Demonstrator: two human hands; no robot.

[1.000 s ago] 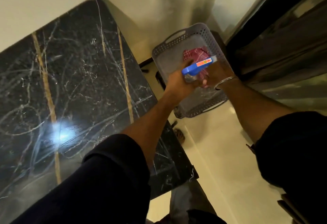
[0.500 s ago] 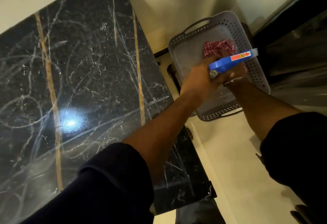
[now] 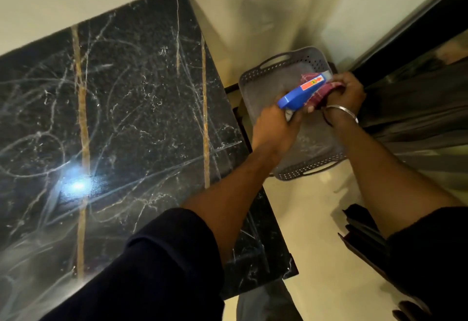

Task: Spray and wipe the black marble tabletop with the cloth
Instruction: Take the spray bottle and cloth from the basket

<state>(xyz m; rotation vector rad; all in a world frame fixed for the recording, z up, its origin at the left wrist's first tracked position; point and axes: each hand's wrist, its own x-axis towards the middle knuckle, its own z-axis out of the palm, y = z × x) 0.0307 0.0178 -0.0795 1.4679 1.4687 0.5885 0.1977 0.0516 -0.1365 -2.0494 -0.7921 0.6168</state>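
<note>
You're fetching supplies over basket (image 3: 254, 80) — left hand (image 3: 274, 128) gripping spray bottle (image 3: 298, 94), right hand (image 3: 349, 92) clutching cloth (image 3: 319, 96). Next, likely: carrying both to tabletop (image 3: 139, 105) beside basket.

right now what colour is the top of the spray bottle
Blue, on the spray bottle top, with an orange label along its side; head view.
</note>
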